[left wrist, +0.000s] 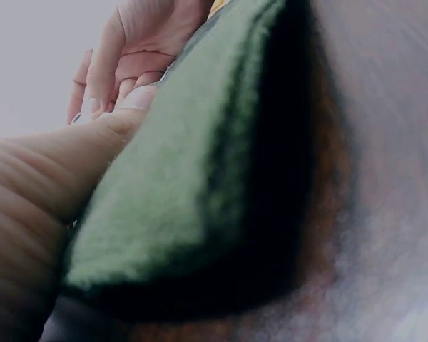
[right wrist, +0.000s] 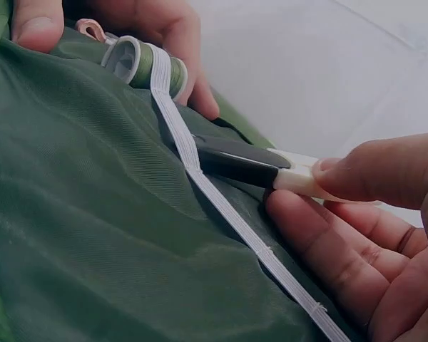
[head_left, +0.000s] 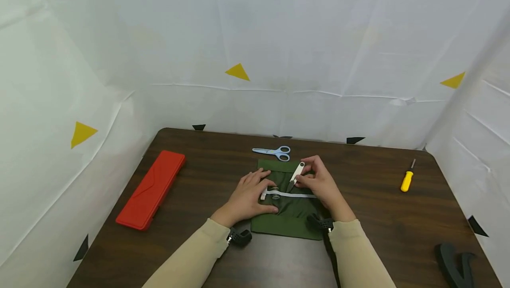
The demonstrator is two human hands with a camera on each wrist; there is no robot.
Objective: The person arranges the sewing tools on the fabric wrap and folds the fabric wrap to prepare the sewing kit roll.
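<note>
A green fabric organizer (head_left: 287,226) lies opened out on the table, with a white elastic band (head_left: 299,195) stitched across it. My right hand (head_left: 320,184) pinches a white-handled tool (head_left: 297,171) between thumb and fingers; its black end (right wrist: 235,158) reaches the band, the tip overlapped by the elastic in the right wrist view. A spool of green thread (right wrist: 139,64) sits under the band. My left hand (head_left: 249,197) rests on the organizer's left side, fingers spread around the spool. Beside the spool shows a small pinkish loop (right wrist: 91,28), partly hidden by the left hand.
Light-blue scissors (head_left: 275,151) lie just behind the organizer. A red case (head_left: 153,190) is at the left of the dark wooden table (head_left: 207,159). To the right lie a yellow-handled screwdriver (head_left: 407,179) and a black curved object (head_left: 452,263) near the front corner.
</note>
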